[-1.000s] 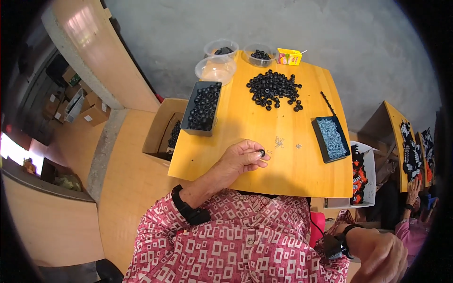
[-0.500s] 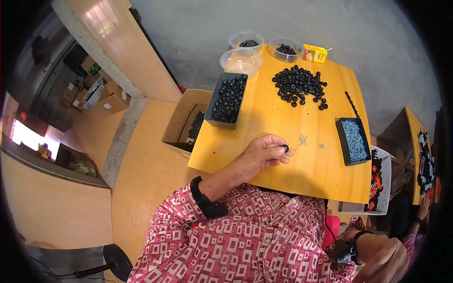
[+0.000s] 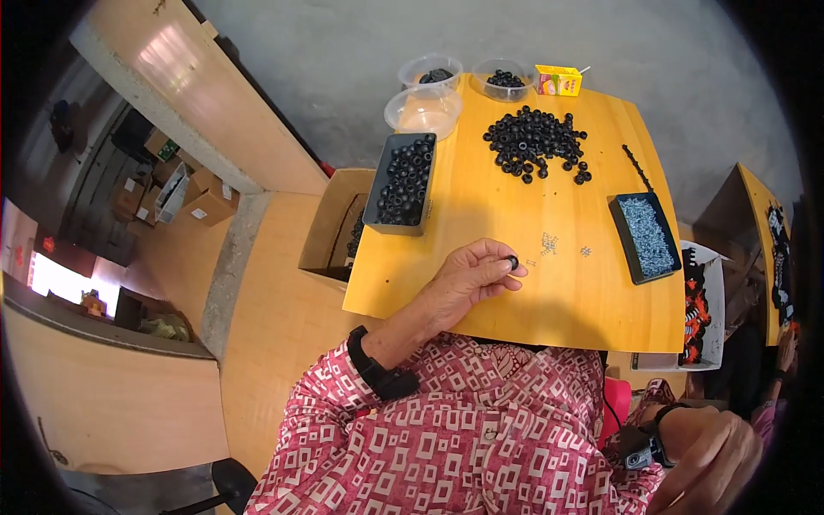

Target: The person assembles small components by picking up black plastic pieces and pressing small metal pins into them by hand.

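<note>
My left hand (image 3: 470, 279) is just above the front of the yellow wooden table (image 3: 412, 296). Its thumb and forefinger pinch a small round black piece (image 3: 512, 262), which looks like a bead or wheel. Close by on the wood lie little heaps of tiny metal pins (image 3: 549, 245). My right hand (image 3: 717, 455) hangs low at the right, beyond the table's front corner. Its fingers bend downward and lie together, the tips cut off by the frame, so anything in them is hidden. A loose pile of similar black pieces (image 3: 536, 142) spreads over the far part of the table.
A dark bin of black pieces (image 3: 373, 210) stands at the table's left, a black tray of small bluish-silver parts (image 3: 618, 227) at its right. Clear plastic bowls (image 3: 455, 129) and a yellow carton (image 3: 558, 81) sit at the back. Boxes flank the table below; a co-worker's hand (image 3: 787, 343) shows far right.
The whole view has shifted slightly. My left hand keeps its pinch on the black piece over the table; my right hand appears a little farther right in the picture.
</note>
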`<state>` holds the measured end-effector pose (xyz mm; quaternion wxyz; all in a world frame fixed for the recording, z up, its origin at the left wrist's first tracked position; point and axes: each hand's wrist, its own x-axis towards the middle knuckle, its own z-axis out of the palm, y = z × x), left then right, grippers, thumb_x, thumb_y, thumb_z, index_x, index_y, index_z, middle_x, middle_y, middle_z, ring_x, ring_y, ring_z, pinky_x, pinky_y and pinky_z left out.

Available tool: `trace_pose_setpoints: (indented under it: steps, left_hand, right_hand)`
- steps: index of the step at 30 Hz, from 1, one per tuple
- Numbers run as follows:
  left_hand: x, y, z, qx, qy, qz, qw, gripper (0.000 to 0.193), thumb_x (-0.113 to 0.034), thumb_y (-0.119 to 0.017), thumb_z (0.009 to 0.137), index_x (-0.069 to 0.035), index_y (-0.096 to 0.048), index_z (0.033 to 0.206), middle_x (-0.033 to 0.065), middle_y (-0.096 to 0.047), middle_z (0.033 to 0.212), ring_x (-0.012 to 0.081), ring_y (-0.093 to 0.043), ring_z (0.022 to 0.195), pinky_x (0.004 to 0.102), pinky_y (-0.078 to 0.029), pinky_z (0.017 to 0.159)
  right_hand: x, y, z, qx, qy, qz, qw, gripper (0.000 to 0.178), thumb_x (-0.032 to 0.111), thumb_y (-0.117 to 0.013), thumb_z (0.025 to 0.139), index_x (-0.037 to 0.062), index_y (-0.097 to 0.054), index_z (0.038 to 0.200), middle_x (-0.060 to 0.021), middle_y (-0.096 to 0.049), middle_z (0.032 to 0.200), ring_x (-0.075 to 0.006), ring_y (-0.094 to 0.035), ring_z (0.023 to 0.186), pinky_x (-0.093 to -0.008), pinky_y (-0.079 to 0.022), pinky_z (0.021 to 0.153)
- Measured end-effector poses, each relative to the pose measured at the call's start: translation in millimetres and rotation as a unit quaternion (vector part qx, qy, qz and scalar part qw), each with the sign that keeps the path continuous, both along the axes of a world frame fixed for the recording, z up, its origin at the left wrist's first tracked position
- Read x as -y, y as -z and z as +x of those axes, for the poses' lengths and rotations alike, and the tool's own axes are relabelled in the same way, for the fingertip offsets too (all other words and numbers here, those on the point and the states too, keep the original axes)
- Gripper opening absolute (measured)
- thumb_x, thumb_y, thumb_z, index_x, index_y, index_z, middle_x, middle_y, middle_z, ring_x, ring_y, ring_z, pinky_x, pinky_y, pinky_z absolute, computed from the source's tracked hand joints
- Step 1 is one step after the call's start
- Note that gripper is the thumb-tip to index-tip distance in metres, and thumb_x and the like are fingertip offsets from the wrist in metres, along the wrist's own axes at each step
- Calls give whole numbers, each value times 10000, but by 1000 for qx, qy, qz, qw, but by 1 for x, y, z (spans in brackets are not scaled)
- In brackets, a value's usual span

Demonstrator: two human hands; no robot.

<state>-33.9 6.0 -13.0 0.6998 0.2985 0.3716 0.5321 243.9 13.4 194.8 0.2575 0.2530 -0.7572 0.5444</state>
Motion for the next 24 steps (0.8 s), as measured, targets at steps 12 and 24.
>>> trace_pose_setpoints:
  steps: [12, 24]
  left_hand:
    - [6, 3, -12, 6, -44, -26, 999, 185, -122, -610, 928, -72, -589, 1105, 105, -671, 1051, 145, -660, 889, 212, -516, 752]
    - [-2, -3, -1, 22, -24, -37, 999, 167, -88, -598, 932, -65, -600, 1098, 119, -674, 1051, 152, -678, 868, 208, -538, 731]
  right_hand:
    - [16, 6, -77, -26, 190, -56, 980, 244, 162, -625, 900, 35, -623, 1108, -134, -677, 919, -219, -654, 804, -314, -526, 695]
    - [-5, -28, -75, -37, 149, -4, 988, 199, 159, -669, 879, 193, -624, 1070, -13, -626, 931, -131, -597, 887, -292, -474, 845]
